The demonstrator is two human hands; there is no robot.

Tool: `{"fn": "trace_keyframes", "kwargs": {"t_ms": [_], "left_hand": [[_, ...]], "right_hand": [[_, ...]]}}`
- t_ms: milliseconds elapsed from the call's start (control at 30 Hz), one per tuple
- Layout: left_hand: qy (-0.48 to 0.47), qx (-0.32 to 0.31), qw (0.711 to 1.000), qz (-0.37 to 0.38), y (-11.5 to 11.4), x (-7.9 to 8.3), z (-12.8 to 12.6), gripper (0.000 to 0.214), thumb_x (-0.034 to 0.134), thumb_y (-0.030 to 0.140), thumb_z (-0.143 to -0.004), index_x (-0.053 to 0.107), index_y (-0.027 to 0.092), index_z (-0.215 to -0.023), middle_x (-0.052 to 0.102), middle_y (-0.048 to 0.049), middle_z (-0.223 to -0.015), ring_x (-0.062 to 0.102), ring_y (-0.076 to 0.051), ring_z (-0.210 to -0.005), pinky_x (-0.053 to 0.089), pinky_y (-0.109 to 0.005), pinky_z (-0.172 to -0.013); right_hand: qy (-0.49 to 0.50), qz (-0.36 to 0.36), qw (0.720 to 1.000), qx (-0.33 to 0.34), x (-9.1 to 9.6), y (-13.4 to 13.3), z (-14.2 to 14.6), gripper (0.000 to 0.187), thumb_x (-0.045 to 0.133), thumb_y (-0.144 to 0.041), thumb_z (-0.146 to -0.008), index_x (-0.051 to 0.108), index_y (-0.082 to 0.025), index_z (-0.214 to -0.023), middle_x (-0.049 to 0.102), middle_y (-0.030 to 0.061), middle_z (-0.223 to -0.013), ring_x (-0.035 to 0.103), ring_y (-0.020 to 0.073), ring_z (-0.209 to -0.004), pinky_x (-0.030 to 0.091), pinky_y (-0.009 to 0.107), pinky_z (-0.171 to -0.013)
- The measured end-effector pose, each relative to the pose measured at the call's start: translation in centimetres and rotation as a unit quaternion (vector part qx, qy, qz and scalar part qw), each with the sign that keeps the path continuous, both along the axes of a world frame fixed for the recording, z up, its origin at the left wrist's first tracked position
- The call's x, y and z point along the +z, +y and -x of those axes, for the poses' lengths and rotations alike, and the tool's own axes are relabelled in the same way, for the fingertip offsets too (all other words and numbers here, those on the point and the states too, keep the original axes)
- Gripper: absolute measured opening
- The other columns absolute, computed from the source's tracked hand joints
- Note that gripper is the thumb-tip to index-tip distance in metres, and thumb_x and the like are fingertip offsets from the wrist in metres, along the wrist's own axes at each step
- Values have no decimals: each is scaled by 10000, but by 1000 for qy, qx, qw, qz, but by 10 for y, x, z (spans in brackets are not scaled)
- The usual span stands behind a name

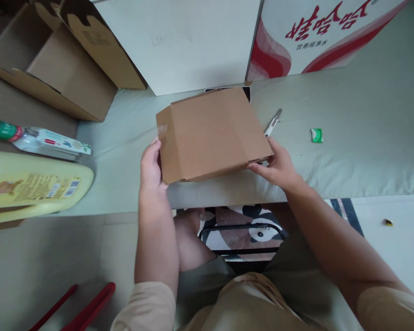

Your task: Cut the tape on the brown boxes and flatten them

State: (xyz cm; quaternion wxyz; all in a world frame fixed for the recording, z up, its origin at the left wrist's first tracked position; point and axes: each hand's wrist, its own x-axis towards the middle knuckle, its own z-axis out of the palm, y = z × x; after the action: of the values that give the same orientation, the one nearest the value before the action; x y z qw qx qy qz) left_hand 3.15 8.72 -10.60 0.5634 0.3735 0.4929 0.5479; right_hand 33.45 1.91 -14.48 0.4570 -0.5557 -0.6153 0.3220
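well off to the left of the left hand, i see a yellow jug (39,179) lying on its side. the left hand (151,165) itself is curled firmly around the left end of a flat cardboard box (209,135), the one thing i am watching. it lies directly between the two hands, touching both, so neither is nearer. its long axis runs roughly from the left hand across to the right, the right end slanting a little farther from the body. whether its underside touches the pale green cloth (359,138), i cannot tell. just beyond the right hand's fingers, close by the box's right edge, i see a cutter (273,123). the right hand (279,165) pinches the near right corner, thumb along the near edge, fingers at the right side. farther right of that hand, well apart, lies a small green packet (316,135).
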Motion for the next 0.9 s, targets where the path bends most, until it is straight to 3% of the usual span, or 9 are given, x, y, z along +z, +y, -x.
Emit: {"fn": "trace_keyframes", "kwargs": {"t_ms": [100,200,500,633,767,900], "left_hand": [[-20,-40,999,-11,-6,5,-3,504,758,577,-720,703,246,-1095,778,-93,-1167,655,-346,-1330,611,-443,-997],[-10,-48,999,-21,-8,3,-4,545,799,602,-689,675,275,-1106,763,-88,-1215,624,-352,-1378,595,-446,-1022],[18,-19,999,-32,-3,-3,-4,601,828,629,-691,695,306,-1179,762,-68,-1264,607,-354,-1398,604,-441,-1001],[64,-18,997,-32,-2,-9,-2,551,811,648,-756,729,286,-1164,770,-74,-1253,625,-341,-1382,605,-416,-1007],[119,34,992,-6,-2,-22,0,513,770,722,-784,740,231,-931,799,-67,-1060,696,-325,-1266,633,-397,-951],[61,-28,998,1,-4,-22,-4,726,617,931,-731,700,214,-801,756,-83,-808,763,-340,-1077,646,-404,-777]], "right_hand": [[8,-15,1000,-21,-5,1,-1,595,805,-667,-728,629,-236,-1100,652,27,-883,629,224,-787,548,373,-684],[17,-23,999,-27,-7,1,-2,565,783,-661,-749,619,-246,-1097,645,24,-881,639,233,-815,561,382,-713],[9,-14,999,-44,-6,-1,-1,524,778,-638,-742,611,-244,-1046,646,20,-838,646,235,-802,569,384,-703],[35,-40,998,-23,-5,-3,0,534,769,-642,-773,635,-247,-1107,683,37,-936,665,233,-839,576,392,-738],[95,-81,991,-48,-1,-4,3,464,572,-693,-927,654,-251,-1043,700,57,-978,685,250,-921,578,421,-828],[97,-68,979,-168,-2,-1,5,413,471,-632,-1002,552,-256,-851,595,35,-830,650,244,-865,560,415,-786]]}}
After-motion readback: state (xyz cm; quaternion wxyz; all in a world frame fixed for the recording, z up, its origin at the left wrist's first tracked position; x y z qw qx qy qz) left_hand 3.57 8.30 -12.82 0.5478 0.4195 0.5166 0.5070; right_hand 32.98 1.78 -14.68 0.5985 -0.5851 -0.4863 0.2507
